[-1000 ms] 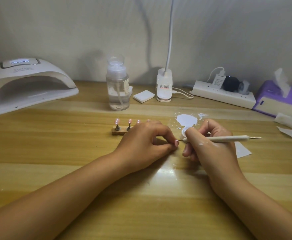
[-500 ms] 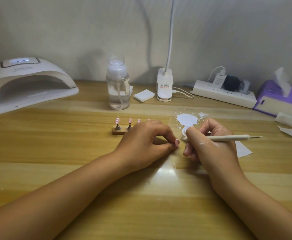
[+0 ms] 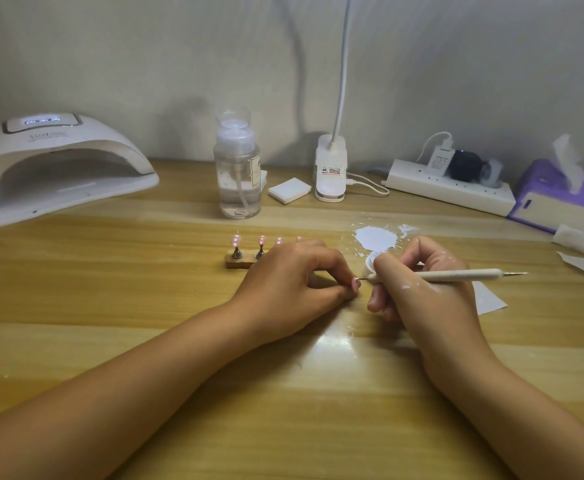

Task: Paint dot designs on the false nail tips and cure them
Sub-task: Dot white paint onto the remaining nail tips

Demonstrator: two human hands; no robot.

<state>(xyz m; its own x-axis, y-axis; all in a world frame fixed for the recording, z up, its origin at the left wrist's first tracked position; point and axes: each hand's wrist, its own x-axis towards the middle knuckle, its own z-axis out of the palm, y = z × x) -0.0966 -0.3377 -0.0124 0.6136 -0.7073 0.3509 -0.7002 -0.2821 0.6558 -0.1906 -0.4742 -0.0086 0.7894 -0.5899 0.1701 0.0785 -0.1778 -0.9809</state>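
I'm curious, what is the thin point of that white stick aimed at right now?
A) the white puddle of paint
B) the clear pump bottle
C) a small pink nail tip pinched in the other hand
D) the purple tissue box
C: the white stick, held in the right hand, has its point at the pink nail tip that the left hand pinches.

Both forearms bare, entering from lower corners, low over tabletop [image 3: 152, 306], converging toward centre. Left hand [image 3: 294, 282] palm down, fingers curled, thumb and forefinger pinching nail tip [image 3: 355, 284]. Right hand [image 3: 425, 292] just beside it, back up, fingers curled round pen [image 3: 457, 275], pen's point at nail tip. White smears on back of right hand.
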